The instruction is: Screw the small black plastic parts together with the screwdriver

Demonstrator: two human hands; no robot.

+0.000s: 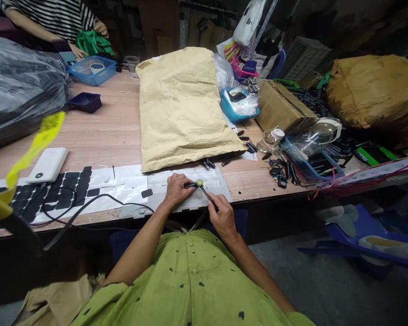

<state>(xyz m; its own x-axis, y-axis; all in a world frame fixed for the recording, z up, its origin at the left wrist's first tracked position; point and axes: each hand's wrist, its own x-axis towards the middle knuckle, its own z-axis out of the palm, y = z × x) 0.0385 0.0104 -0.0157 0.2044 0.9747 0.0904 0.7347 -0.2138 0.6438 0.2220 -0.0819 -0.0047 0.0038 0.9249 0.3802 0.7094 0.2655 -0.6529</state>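
Note:
My left hand [176, 190] is closed around a small black part [190, 184] with a round green-yellow piece [199, 182] at its end, held just above a white sheet [190, 192] on the wooden table [115, 131]. My right hand [221, 215] pinches a thin metal tool [206, 192], like tweezers, whose tip touches the green piece. Both hands work near the table's front edge. I wear a green shirt.
A large tan paper sack [180, 104] lies behind the hands. Small black parts [248, 145] and blue baskets [302, 163] sit to the right. A white power bank [47, 165], black cable [88, 206] and dark pads lie left. Another person [54, 22] sits far left by a blue basket [93, 70].

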